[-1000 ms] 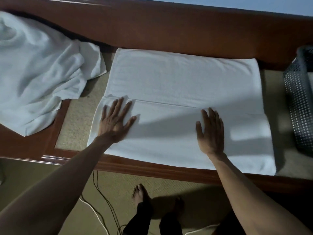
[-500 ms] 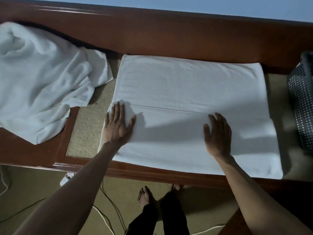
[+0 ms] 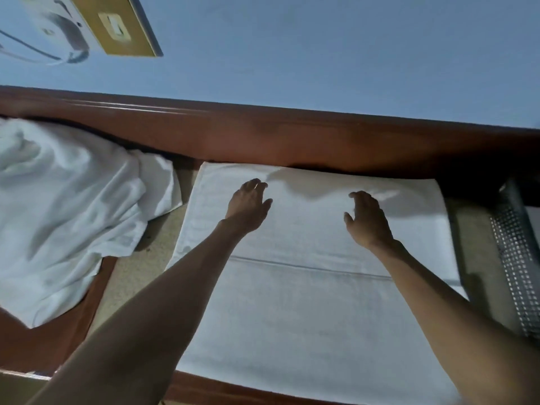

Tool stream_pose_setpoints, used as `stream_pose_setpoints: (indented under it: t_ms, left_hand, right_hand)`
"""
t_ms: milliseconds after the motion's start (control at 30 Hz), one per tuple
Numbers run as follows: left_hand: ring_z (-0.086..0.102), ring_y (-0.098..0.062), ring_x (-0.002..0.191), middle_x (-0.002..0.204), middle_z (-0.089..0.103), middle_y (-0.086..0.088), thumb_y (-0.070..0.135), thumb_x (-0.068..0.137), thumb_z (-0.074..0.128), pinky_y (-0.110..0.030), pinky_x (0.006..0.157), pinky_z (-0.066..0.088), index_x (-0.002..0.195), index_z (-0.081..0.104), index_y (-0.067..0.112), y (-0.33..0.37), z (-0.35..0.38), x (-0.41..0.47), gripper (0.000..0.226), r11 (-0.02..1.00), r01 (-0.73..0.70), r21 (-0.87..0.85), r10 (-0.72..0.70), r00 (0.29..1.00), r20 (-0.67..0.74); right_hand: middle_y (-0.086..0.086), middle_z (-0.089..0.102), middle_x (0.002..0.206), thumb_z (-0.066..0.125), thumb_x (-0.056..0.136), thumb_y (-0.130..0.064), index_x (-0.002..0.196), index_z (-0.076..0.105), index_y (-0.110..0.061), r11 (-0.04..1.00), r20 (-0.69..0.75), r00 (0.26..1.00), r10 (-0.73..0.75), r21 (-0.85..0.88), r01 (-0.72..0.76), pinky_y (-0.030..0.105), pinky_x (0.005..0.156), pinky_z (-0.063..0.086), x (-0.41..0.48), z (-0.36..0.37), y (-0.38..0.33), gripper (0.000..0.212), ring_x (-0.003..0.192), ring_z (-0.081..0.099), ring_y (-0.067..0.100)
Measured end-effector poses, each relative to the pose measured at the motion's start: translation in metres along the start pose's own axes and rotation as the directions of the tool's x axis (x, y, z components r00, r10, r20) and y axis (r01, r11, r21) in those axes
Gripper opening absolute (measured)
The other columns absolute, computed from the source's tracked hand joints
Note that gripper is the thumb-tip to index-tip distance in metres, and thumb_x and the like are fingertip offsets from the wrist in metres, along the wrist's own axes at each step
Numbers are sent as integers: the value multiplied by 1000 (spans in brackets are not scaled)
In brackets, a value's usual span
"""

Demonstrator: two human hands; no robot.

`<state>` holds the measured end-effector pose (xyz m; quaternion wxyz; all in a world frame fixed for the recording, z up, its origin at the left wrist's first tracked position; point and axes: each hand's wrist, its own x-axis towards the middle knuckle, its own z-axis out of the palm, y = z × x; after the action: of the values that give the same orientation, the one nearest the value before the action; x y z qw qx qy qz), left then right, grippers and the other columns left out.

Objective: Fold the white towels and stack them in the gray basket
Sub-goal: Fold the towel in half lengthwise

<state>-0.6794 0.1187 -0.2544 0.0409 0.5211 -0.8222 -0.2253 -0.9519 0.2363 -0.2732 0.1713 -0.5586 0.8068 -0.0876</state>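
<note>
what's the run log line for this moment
left hand: open over flat towel, far half | right hand: same | crumpled towel: left, unfolded | gray basket: right

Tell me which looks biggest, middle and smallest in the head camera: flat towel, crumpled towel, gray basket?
1. flat towel
2. crumpled towel, cut off at the left edge
3. gray basket, but the frame edge cuts it off, so that is unsure

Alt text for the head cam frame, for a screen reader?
A person's left hand and right hand reach, fingers loosely curled, over the far half of a partly folded white towel lying flat on a wood-framed surface. A crumpled white towel lies to its left, a gray basket at the right edge.
</note>
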Motion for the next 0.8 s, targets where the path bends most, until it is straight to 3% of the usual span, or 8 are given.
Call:
stream_pose_setpoints:
  t_ms: [133,200,267,400,467,667,800]
  left_hand:
    - [11,-29,157,172,8,-8,35,109,44,-44,125,18,162,19,9,-6,4,42,64,982,-43,186,12,987,163]
    - [3,-27,159,173,1,-6,36,110,40,-45,127,13,163,12,11,-11,6,57,65,968,-67,243,10,974,228]
    - [4,-25,159,173,2,-4,37,110,39,-47,127,12,164,9,13,-13,4,65,66,960,-78,268,3,962,272]
    - [32,-27,148,165,27,-2,44,103,55,-54,110,36,160,24,22,-7,-4,66,68,943,-58,328,-6,982,189]
    - [41,-29,141,156,38,-4,44,100,60,-56,103,41,157,31,25,-2,-5,64,67,937,-48,346,-5,988,153]
    - [43,-26,137,147,55,1,44,99,62,-47,107,36,139,58,27,-4,-14,56,44,939,-108,328,62,987,146]
    - [31,-25,144,150,51,4,54,97,59,-48,110,28,130,66,31,-7,-29,57,40,886,-147,441,42,970,239]
  right_hand:
    - [14,23,165,57,102,-19,157,28,-5,995,131,991,-36,-87,48,39,119,29,51,-17,14,63,151,26,28]
    - [13,19,167,62,99,-18,158,26,-8,993,179,982,-62,-92,80,40,114,37,68,-22,22,70,144,38,30]
    - [13,26,164,68,95,-18,157,29,-10,990,220,972,-77,-94,100,44,107,44,75,-26,29,74,136,47,31]
    - [7,52,144,81,85,-25,146,43,-14,991,119,987,-108,-72,117,47,92,52,71,-31,39,72,128,53,28]
    - [7,56,142,81,85,-30,142,50,-13,994,111,991,-81,-67,88,44,95,50,67,-35,40,66,127,56,27]
    - [8,68,128,73,92,-38,133,64,-14,970,161,985,-56,-225,92,38,103,41,58,-56,41,48,123,58,28]
    - [3,67,129,68,92,-50,133,66,-17,947,238,971,8,-313,68,38,106,45,55,-75,47,53,123,59,27]
